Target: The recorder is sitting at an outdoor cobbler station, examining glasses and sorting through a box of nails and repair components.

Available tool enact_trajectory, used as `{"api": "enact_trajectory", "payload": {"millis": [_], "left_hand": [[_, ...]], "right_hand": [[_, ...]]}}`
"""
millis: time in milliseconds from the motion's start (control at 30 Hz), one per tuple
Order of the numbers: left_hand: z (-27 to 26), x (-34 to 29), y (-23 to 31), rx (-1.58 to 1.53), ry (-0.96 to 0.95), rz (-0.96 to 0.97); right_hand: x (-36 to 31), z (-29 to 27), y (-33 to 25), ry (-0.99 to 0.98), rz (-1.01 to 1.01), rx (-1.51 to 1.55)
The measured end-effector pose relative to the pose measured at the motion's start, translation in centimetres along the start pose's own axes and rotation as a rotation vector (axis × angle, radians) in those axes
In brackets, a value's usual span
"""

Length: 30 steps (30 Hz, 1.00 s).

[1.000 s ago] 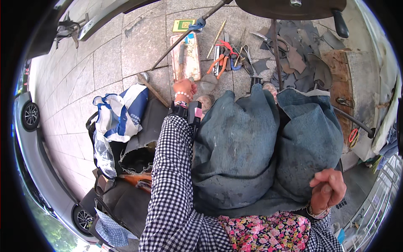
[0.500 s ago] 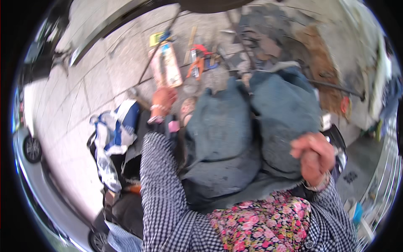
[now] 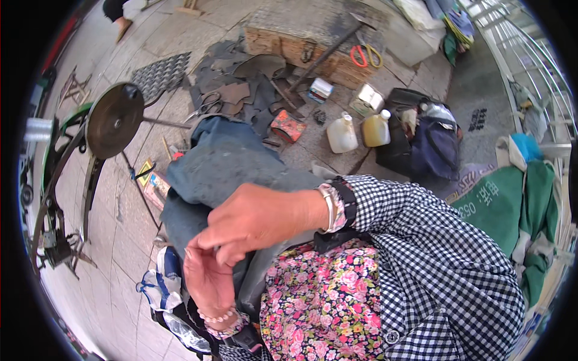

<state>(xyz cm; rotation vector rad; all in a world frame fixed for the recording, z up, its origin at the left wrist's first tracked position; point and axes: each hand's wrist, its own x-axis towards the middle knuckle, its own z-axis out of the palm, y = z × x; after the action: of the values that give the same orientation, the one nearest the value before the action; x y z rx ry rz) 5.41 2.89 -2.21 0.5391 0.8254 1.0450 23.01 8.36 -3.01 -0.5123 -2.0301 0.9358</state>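
Observation:
Over my lap lies a blue-grey work cloth (image 3: 241, 150), and both hands meet just above its left part. My right hand (image 3: 265, 213) reaches across from the right, its fingers bent and pinched together by the fingertips of the other hand. Beneath it, my left hand (image 3: 208, 280) points upward with its fingers drawn together. The two hands touch or nearly touch. Whatever lies between the fingertips, if anything, is too small or hidden to name.
A machine with a round metal wheel (image 3: 114, 120) stands left. Ahead are dark leather scraps (image 3: 259, 102), a wooden box (image 3: 289, 45), a hammer (image 3: 331, 48) and red-and-yellow-handled scissors (image 3: 366, 56). Two plastic bottles (image 3: 376, 129) stand near a dark bag (image 3: 433, 141). A blue-white bag (image 3: 162, 283) lies left.
The view has swung to the right. My left hand has drawn back from beside the left knee to my lap, and my right hand has crossed leftward to meet it.

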Motion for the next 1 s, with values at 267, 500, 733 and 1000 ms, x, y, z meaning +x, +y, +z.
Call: {"api": "enact_trajectory", "payload": {"millis": [267,500,733,1000], "left_hand": [[0.6,-1.6,-5.0,0.063,0.266,-0.025],[0.2,-0.2,-5.6,1.38,0.14,0.441],[-0.4,1.1,-5.1,-0.243,-0.017,-0.269],[0.5,2.0,-5.2,-0.145,0.01,-0.287]], "right_hand": [[-2.6,3.1,-1.9,-0.159,-0.097,-0.245],[-3.9,0.8,-1.8,-0.056,0.092,-0.19],[-14.2,-8.4,2.5,0.388,0.439,-0.46],[-40.6,-19.6,6.0,0.68,1.246,-1.027]]}}
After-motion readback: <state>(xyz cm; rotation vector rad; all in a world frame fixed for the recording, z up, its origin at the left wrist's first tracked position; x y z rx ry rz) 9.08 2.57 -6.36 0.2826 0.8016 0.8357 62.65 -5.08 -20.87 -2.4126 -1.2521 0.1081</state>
